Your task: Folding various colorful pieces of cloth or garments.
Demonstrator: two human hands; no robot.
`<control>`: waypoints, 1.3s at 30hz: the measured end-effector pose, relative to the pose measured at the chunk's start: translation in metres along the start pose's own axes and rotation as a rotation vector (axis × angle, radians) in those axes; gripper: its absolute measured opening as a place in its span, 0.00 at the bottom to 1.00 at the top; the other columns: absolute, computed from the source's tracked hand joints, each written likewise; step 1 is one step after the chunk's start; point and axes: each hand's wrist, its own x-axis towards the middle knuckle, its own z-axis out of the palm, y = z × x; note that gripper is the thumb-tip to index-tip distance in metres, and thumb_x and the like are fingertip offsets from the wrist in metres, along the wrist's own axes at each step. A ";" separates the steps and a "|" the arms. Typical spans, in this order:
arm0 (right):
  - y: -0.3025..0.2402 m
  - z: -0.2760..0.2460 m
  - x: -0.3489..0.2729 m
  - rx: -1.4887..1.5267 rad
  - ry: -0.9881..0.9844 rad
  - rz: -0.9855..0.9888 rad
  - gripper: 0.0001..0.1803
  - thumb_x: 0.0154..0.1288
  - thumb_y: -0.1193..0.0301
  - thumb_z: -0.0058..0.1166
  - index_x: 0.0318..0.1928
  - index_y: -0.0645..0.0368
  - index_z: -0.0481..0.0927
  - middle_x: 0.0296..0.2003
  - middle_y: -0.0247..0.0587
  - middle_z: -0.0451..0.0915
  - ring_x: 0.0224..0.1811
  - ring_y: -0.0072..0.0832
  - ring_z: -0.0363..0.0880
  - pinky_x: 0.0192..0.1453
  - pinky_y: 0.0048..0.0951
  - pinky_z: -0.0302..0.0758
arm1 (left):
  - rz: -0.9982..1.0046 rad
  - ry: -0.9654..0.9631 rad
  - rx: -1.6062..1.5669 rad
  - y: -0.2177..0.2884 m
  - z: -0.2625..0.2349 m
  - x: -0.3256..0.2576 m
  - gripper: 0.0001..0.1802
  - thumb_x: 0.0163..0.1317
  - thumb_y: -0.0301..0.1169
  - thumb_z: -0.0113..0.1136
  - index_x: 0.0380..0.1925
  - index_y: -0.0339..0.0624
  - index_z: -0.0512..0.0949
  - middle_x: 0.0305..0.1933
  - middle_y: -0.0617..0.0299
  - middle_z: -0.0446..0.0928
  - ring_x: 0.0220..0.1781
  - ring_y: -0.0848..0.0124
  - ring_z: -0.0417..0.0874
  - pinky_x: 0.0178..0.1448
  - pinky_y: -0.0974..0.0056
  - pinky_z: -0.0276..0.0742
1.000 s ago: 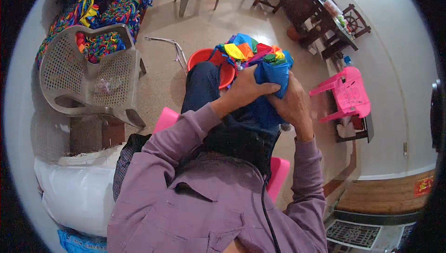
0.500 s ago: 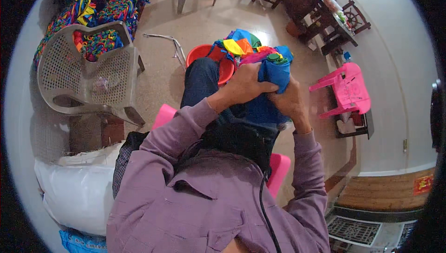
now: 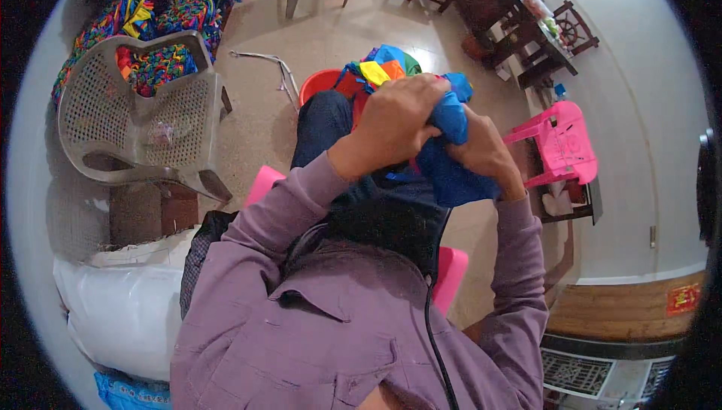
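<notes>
Blue fabric (image 3: 450, 120) is gripped between my two hands above my lap, bunched at the top, with a loose part hanging below. My left hand (image 3: 395, 120) closes over the top of the bunch, thumb pressed to its near side. My right hand (image 3: 485, 150) is wrapped round its right side, and some of its fingers are hidden behind the cloth. Just beyond my hands, multicoloured cloth strips (image 3: 374, 73) in yellow, orange, green and blue lie over a red basin (image 3: 316, 84), partly hidden by my knee.
I sit on a pink stool (image 3: 450, 278). A grey plastic chair (image 3: 180, 135) stands at left, with heaps of colourful woven fabric (image 3: 162, 68) behind it. To the right is another pink stool (image 3: 568, 143). A white sack (image 3: 120, 312) lies at lower left.
My left hand has moved up over the top of the blue bunch, covering its green centre. My right hand has shifted slightly right, and the hanging blue cloth swings out to the right.
</notes>
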 end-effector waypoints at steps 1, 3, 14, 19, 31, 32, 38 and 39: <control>-0.003 0.000 0.001 -0.040 -0.040 -0.016 0.27 0.51 0.70 0.65 0.55 0.62 0.78 0.41 0.61 0.86 0.45 0.49 0.88 0.51 0.44 0.81 | -0.002 -0.005 -0.006 0.000 0.004 -0.002 0.32 0.55 0.39 0.73 0.59 0.43 0.77 0.59 0.47 0.81 0.60 0.51 0.84 0.65 0.49 0.76; -0.007 0.001 0.002 -0.118 -0.121 -0.047 0.27 0.50 0.70 0.65 0.53 0.62 0.78 0.42 0.64 0.85 0.47 0.59 0.86 0.51 0.48 0.81 | 0.112 -0.029 0.176 0.000 0.012 -0.006 0.28 0.55 0.36 0.69 0.58 0.43 0.78 0.57 0.48 0.82 0.59 0.52 0.85 0.64 0.49 0.76; -0.018 0.012 0.023 -0.439 -0.408 -0.140 0.26 0.50 0.65 0.64 0.50 0.64 0.77 0.36 0.63 0.85 0.42 0.60 0.85 0.47 0.56 0.80 | -0.022 -0.373 0.233 -0.017 0.033 -0.023 0.15 0.58 0.38 0.65 0.42 0.41 0.81 0.42 0.50 0.85 0.47 0.50 0.87 0.53 0.46 0.79; -0.024 0.004 0.023 -0.509 -0.356 -0.191 0.29 0.51 0.63 0.65 0.53 0.63 0.77 0.33 0.62 0.85 0.39 0.59 0.86 0.45 0.56 0.80 | -0.202 -0.448 0.033 -0.028 0.040 -0.032 0.19 0.58 0.46 0.68 0.42 0.44 0.82 0.34 0.49 0.85 0.41 0.46 0.88 0.44 0.44 0.81; -0.008 -0.018 -0.013 -0.754 0.036 -0.486 0.33 0.46 0.66 0.74 0.55 0.51 0.76 0.41 0.40 0.83 0.49 0.43 0.83 0.55 0.43 0.74 | -0.368 -0.532 -0.143 -0.035 0.046 -0.036 0.31 0.49 0.56 0.76 0.43 0.43 0.84 0.39 0.45 0.86 0.45 0.46 0.88 0.49 0.46 0.82; -0.005 -0.018 -0.014 -0.754 0.038 -0.482 0.33 0.46 0.66 0.74 0.55 0.51 0.76 0.41 0.40 0.83 0.49 0.43 0.83 0.55 0.43 0.74 | -0.375 -0.537 -0.154 -0.035 0.047 -0.036 0.32 0.48 0.57 0.77 0.43 0.43 0.85 0.39 0.45 0.86 0.45 0.46 0.88 0.49 0.46 0.82; 0.014 -0.015 -0.015 -0.642 -0.156 -0.404 0.31 0.49 0.64 0.72 0.54 0.52 0.76 0.37 0.46 0.83 0.43 0.48 0.84 0.49 0.48 0.77 | -0.324 -0.621 -0.070 -0.030 0.044 -0.036 0.36 0.46 0.55 0.79 0.48 0.43 0.83 0.40 0.45 0.86 0.45 0.47 0.88 0.49 0.45 0.81; 0.016 -0.014 -0.014 -0.636 -0.162 -0.417 0.30 0.49 0.64 0.71 0.54 0.52 0.76 0.36 0.47 0.83 0.42 0.49 0.84 0.47 0.50 0.78 | -0.296 -0.581 -0.038 -0.027 0.043 -0.037 0.36 0.46 0.54 0.79 0.49 0.42 0.82 0.40 0.46 0.85 0.44 0.46 0.88 0.48 0.45 0.80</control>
